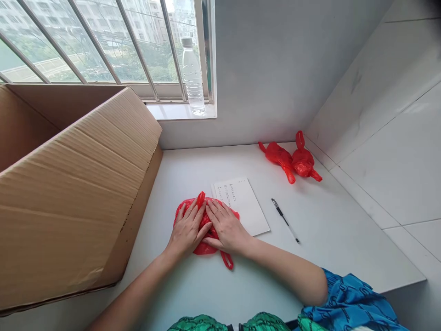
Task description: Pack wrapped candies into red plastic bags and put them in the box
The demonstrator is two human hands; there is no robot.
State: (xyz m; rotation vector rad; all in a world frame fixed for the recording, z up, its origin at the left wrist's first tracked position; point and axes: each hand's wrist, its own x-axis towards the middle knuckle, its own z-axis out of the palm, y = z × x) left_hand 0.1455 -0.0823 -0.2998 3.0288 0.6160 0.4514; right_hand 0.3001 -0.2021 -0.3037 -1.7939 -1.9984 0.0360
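A red plastic bag (pixel 206 248) lies on the white tabletop in front of me, one handle loop at its far side and another at its near side. Flat on its left half rests my left hand (pixel 188 231), fingers stretched out and pointing away from me. My right hand (pixel 228 228) lies on the right half, also with straight fingers. The two hands nearly meet in the middle, and neither grips the bag. Under them most of the bag's surface is hidden. A white paper pad (pixel 253 207) with rows of writing sits just beyond my right hand.
A large open cardboard box (pixel 79 197) takes up the left side. Two knotted red bags (pixel 280 156) lie by the back right corner. A pen (pixel 285 220) lies right of the pad. On the sill of the barred window stands a clear water bottle (pixel 193 76).
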